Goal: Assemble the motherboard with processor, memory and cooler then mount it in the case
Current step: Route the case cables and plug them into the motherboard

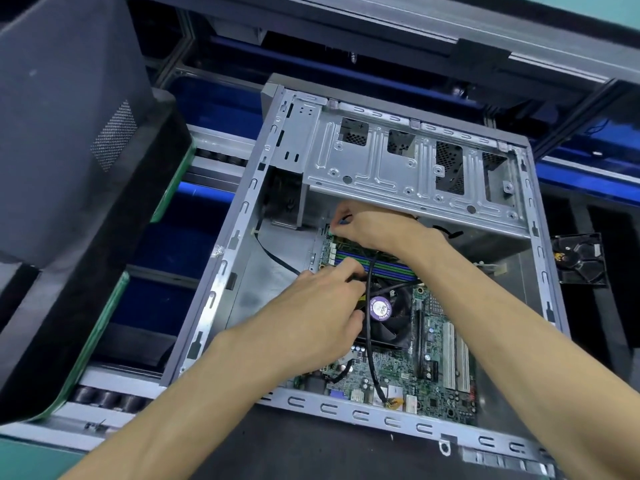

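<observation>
Left hand (323, 308) curls its fingers around a black cable over the CPU cooler fan (386, 315); beyond it, right hand (369, 230) pinches at the memory slots' (374, 263) far end, motherboard (415, 368) seated inside the case (381, 415)

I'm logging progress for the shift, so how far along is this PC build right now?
Looks done: motherboard lies inside the case with cooler fitted. In hand: right hand works by the memory slots; left hand holds a black cable. Left: whether screws are in cannot be told.
</observation>
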Tool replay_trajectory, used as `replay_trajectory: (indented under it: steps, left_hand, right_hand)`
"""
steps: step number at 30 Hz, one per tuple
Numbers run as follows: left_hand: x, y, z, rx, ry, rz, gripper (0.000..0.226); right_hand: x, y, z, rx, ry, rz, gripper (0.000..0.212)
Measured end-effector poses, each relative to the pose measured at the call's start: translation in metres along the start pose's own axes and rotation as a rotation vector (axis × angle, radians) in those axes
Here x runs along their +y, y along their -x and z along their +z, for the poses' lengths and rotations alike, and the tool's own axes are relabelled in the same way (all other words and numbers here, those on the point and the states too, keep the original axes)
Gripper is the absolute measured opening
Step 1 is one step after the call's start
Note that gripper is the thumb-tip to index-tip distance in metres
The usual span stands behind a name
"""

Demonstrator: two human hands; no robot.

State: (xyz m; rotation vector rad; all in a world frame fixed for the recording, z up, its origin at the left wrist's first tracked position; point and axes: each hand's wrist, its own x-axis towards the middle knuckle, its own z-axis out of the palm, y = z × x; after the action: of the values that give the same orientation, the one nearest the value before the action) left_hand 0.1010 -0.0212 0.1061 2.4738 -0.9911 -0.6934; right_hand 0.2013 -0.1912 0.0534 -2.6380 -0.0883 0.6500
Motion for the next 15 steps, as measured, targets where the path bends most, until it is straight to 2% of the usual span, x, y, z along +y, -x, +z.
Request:
replay_trajectory:
  steps: [6, 10, 15]
  left_hand:
    - [-0.0009, 0.0, 0.0019, 0.008, -0.008, 0.01, 0.026]
    - [-0.0014, -0.0004, 0.0021, 0.016, -0.007, 0.018, 0.025]
    - [-0.0014, -0.0008, 0.003, 0.021, -0.013, 0.026, 0.023]
  right_hand:
    - [-0.0013, -0.0021, 0.0002, -0.003, -0.008, -0.004, 0.008]
    - [-0.001, -0.0056, 0.0031, 0.016, -0.027, 0.014, 0.017]
    - [0.0004, -0.0069, 0.0034, 0.021, 0.026, 0.0, 0.009]
